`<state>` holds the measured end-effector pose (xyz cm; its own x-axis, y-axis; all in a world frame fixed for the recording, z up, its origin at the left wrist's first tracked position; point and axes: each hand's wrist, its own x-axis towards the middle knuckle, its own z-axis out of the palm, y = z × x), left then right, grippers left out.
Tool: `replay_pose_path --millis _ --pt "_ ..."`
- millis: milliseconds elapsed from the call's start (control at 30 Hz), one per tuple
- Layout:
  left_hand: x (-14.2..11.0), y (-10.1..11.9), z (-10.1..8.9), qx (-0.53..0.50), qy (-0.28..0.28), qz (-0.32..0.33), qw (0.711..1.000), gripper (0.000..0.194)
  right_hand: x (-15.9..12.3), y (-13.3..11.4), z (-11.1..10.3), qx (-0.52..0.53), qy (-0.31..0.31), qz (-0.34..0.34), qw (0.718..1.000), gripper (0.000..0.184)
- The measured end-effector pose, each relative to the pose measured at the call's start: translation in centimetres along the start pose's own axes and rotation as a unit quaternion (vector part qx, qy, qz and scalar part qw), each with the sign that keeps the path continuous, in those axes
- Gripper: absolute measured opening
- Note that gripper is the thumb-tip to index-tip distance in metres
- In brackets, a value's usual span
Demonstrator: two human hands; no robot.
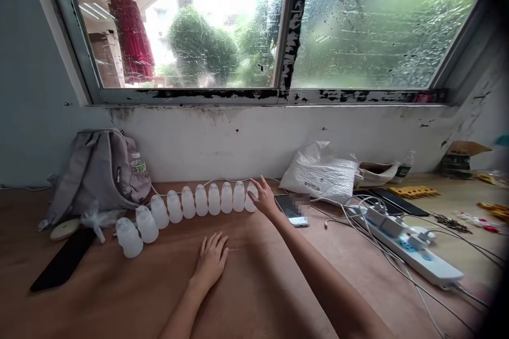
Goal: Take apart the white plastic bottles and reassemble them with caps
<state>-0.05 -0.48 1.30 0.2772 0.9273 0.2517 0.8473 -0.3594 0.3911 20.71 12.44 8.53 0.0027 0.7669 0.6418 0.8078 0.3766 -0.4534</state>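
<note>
A curved row of several frosted white, bottle-like pieces (201, 200), each with a rounded top and a narrowed waist, stands upright on the brown tabletop (167, 286). My right hand (263, 198) is at the row's right end, its fingers spread and its thumb overlapping the last white piece (251, 202). Part of that piece is hidden behind the hand, and no finger is seen wrapped round it. Flat on the tabletop, in front of the row, lies my left hand (211, 257), fingers stretched out and holding nothing.
A phone (292, 211) lies right of my right hand. Beyond it are a silver-white plastic mailer (320, 172) and a white power strip (409, 246) with tangled cables. To the left sit a grey backpack (99, 169), a black flat object (66, 259) and a clear plastic bag (101, 217).
</note>
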Motion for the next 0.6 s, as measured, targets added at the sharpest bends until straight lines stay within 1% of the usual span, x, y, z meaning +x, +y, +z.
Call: replay_pose_path --millis 67,133,200,267,300,367,400,467,500,600 --pt "0.0 -0.2 0.1 -0.011 0.005 0.0 1.0 0.036 -0.8 0.4 -0.3 0.037 0.012 0.01 0.999 0.038" --pt "0.0 -0.3 0.2 -0.03 0.02 0.001 0.999 0.035 -2.2 0.5 -1.0 0.069 0.041 0.031 0.996 0.039" --pt "-0.1 -0.1 0.1 -0.062 0.048 0.008 0.997 0.037 -4.0 0.4 -2.0 0.108 0.08 0.074 0.988 0.041" --pt "-0.2 0.5 -0.2 -0.112 0.087 0.016 0.99 0.04 -5.9 -0.1 -2.7 0.166 0.089 0.132 0.973 0.037" --pt "-0.3 0.9 -0.3 -0.142 0.104 0.02 0.984 0.043 -6.8 -0.6 -3.0 0.205 0.082 0.162 0.962 0.036" --pt "-0.6 1.8 -0.6 -0.207 0.126 0.031 0.97 0.05 -8.7 -1.6 -3.0 0.282 0.045 0.216 0.934 0.035" --pt "-0.8 2.3 -0.7 -0.237 0.13 0.035 0.962 0.053 -9.5 -2.2 -2.9 0.309 0.02 0.232 0.922 0.034" --pt "-1.2 3.2 -0.9 -0.281 0.125 0.043 0.951 0.057 -10.9 -3.4 -2.4 0.339 -0.016 0.244 0.908 0.03" --pt "-1.4 3.6 -1.0 -0.293 0.117 0.048 0.948 0.056 -11.5 -3.9 -2.2 0.343 -0.023 0.24 0.908 0.029" --pt "-2.0 4.5 -1.3 -0.315 0.081 0.048 0.944 0.046 -12.3 -4.6 -2.0 0.328 -0.037 0.197 0.923 0.03"
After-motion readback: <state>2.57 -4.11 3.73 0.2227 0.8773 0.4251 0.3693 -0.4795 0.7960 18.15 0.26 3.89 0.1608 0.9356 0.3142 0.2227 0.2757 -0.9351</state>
